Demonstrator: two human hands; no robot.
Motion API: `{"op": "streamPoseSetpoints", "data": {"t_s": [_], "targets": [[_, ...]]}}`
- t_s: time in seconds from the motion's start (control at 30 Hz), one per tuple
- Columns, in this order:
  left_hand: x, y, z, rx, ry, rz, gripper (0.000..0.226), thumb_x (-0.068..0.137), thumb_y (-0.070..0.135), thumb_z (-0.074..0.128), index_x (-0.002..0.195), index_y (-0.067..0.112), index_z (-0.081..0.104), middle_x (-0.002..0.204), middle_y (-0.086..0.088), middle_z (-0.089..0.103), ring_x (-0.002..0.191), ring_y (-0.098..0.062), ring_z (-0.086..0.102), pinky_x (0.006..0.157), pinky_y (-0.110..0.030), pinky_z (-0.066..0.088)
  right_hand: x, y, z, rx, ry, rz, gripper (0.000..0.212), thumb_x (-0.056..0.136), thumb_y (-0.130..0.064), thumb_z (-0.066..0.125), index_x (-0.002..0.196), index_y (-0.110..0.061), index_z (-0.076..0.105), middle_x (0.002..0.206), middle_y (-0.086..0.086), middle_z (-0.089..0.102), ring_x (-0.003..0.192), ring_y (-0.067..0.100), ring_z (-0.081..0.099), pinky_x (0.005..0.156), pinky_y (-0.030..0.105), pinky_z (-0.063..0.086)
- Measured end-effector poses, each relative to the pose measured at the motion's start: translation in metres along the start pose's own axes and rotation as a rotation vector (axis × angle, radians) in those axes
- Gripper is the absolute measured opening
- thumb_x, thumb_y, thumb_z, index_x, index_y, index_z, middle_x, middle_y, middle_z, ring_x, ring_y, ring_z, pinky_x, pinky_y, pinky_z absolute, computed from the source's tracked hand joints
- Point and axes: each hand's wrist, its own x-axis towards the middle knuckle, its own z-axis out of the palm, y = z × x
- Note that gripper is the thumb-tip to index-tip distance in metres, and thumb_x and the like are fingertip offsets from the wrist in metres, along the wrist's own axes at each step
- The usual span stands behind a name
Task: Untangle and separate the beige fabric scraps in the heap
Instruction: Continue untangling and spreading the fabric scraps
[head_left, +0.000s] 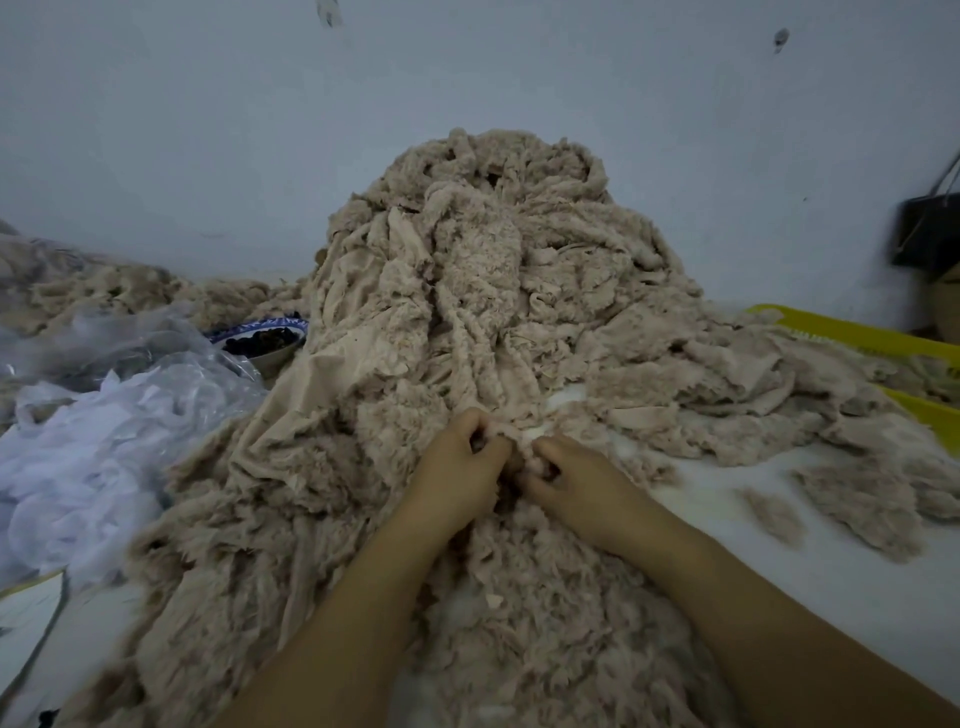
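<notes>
I see my left hand (460, 465) and right hand (574, 480) side by side at the foot of the beige heap (467, 270). Each grip is curled tight, pinching a bunched scrap (513, 435) where they meet. The heap rises against the wall (208, 130).

At nine o'clock, crumpled clear plastic (136, 349) lies against a mound of white fabric (78, 467). A blue-and-white bowl (272, 358) of dark bits sits at ten o'clock. At three o'clock shows a yellow plastic tray (862, 333), with a black bag (925, 235) at two o'clock against the pale wall (467, 78).
</notes>
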Motion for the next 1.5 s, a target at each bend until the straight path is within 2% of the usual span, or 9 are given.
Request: {"op": "streamPoseSetpoints", "data": {"t_s": [0.1, 0.3, 0.43, 0.67, 0.9, 1.13, 1.2, 1.33, 1.5], "targets": [[-0.005, 0.007, 0.000, -0.158, -0.001, 0.038, 0.035, 0.095, 0.031, 0.058, 0.065, 0.021, 0.044, 0.059, 0.008, 0.042, 0.053, -0.008, 0.042, 0.051, -0.022, 0.035, 0.000, -0.002, -0.009, 0.148, 0.202, 0.021, 0.031, 0.098, -0.023, 0.053, 0.070, -0.029, 0.043, 0.074, -0.007, 0.045, 0.064, -0.007, 0.045, 0.056, 0.018, 0.031], [-0.006, 0.013, -0.006, -0.304, 0.150, -0.178, 0.054, 0.098, 0.048, 0.047, 0.052, 0.027, 0.067, 0.058, 0.011, 0.067, 0.049, -0.005, 0.058, 0.053, -0.022, 0.041, -0.009, -0.015, -0.025, 0.407, 0.415, -0.039, 0.024, 0.102, -0.019, 0.046, 0.106, -0.029, 0.067, 0.114, -0.021, 0.056, 0.102, -0.018, 0.049, 0.077, -0.002, 0.036], [-0.008, 0.012, -0.005, -0.341, -0.018, -0.317, 0.054, 0.092, 0.069, 0.049, 0.065, 0.031, 0.077, 0.058, 0.012, 0.070, 0.050, -0.001, 0.064, 0.061, -0.026, 0.047, -0.016, -0.037, -0.021, 0.473, 0.192, -0.113, 0.025, 0.087, -0.036, 0.043, 0.079, -0.036, 0.066, 0.077, -0.017, 0.065, 0.064, 0.006, 0.057, 0.056, 0.013, 0.042], [0.002, 0.014, -0.019, -1.113, -0.122, -0.481, 0.036, 0.083, 0.024, 0.072, 0.111, 0.002, 0.073, 0.108, -0.021, 0.074, 0.091, -0.030, 0.075, 0.066, -0.040, 0.062, -0.017, -0.032, -0.015, 0.420, 0.080, -0.160, 0.038, 0.090, -0.042, 0.043, 0.075, -0.015, 0.064, 0.074, 0.012, 0.058, 0.062, 0.021, 0.052, 0.056, 0.027, 0.039], [0.010, 0.005, -0.027, -1.321, 0.006, -0.273, 0.027, 0.092, 0.025, 0.062, 0.073, 0.016, 0.080, 0.076, 0.003, 0.068, 0.067, -0.009, 0.067, 0.065, -0.024, 0.058, -0.009, -0.016, -0.014, 0.390, 0.214, 0.052, 0.057, 0.097, -0.052, 0.044, 0.067, -0.005, 0.055, 0.051, -0.009, 0.051, 0.046, 0.000, 0.048, 0.047, 0.013, 0.035], [-0.005, 0.021, -0.014, -1.046, -0.200, -0.172, 0.019, 0.082, 0.031, 0.065, 0.081, 0.018, 0.079, 0.083, -0.001, 0.071, 0.076, -0.013, 0.071, 0.071, -0.028, 0.060, -0.004, -0.013, -0.015, 0.351, 0.226, 0.076, 0.035, 0.084, -0.076, 0.049, 0.108, -0.051, 0.051, 0.116, -0.035, 0.046, 0.095, -0.026, 0.046, 0.067, 0.006, 0.041], [-0.008, 0.024, -0.012, -0.947, -0.185, -0.161, 0.020, 0.081, 0.034, 0.066, 0.080, 0.020, 0.081, 0.084, -0.001, 0.073, 0.079, -0.012, 0.070, 0.077, -0.026, 0.058, -0.005, -0.016, -0.012, 0.365, 0.131, 0.036, 0.031, 0.084, -0.076, 0.050, 0.105, -0.053, 0.054, 0.107, -0.038, 0.056, 0.093, -0.025, 0.050, 0.066, 0.001, 0.041], [-0.008, 0.026, -0.011, -0.960, -0.111, -0.161, 0.021, 0.082, 0.038, 0.065, 0.078, 0.023, 0.079, 0.079, 0.005, 0.072, 0.076, -0.009, 0.069, 0.073, -0.026, 0.055, -0.004, -0.014, -0.006, 0.220, 0.112, -0.007, 0.038, 0.095, -0.056, 0.049, 0.090, -0.020, 0.062, 0.078, -0.001, 0.061, 0.070, 0.013, 0.056, 0.055, 0.016, 0.036], [-0.004, 0.025, -0.016, -1.310, -0.012, -0.137, 0.024, 0.097, 0.031, 0.054, 0.082, 0.018, 0.069, 0.065, 0.006, 0.060, 0.058, -0.008, 0.063, 0.056, -0.023, 0.055, -0.004, -0.029, -0.010, 0.094, 0.186, -0.152, 0.042, 0.092, -0.062, 0.032, 0.062, -0.033, 0.038, 0.060, -0.010, 0.039, 0.058, 0.003, 0.042, 0.054, 0.021, 0.031]]}}
